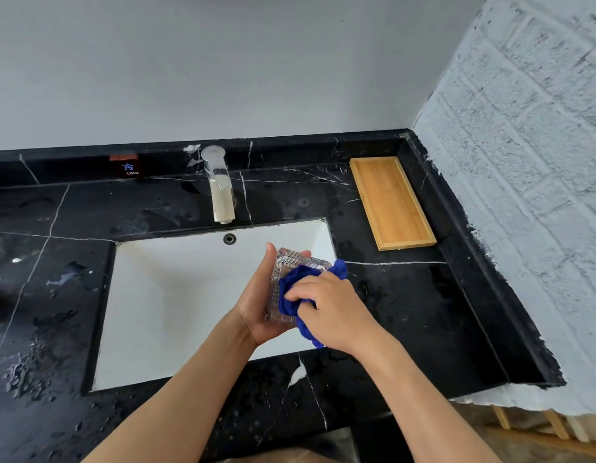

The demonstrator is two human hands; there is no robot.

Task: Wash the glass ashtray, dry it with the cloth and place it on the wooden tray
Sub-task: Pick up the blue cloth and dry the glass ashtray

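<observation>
A clear, ribbed glass ashtray (291,262) is held tilted on its side over the right part of the white sink (176,295). My left hand (259,302) cups it from the left, thumb up along its edge. My right hand (330,309) presses a bunched blue cloth (296,285) into the ashtray's open face, hiding much of the glass. The wooden tray (391,202) lies on the black counter at the back right, with nothing on it.
A chrome tap (219,188) stands behind the sink, with no water running. The black marble counter (406,312) is wet in patches. A rough white wall (523,195) bounds the counter on the right, and a cold-water label (131,168) sits on the backsplash.
</observation>
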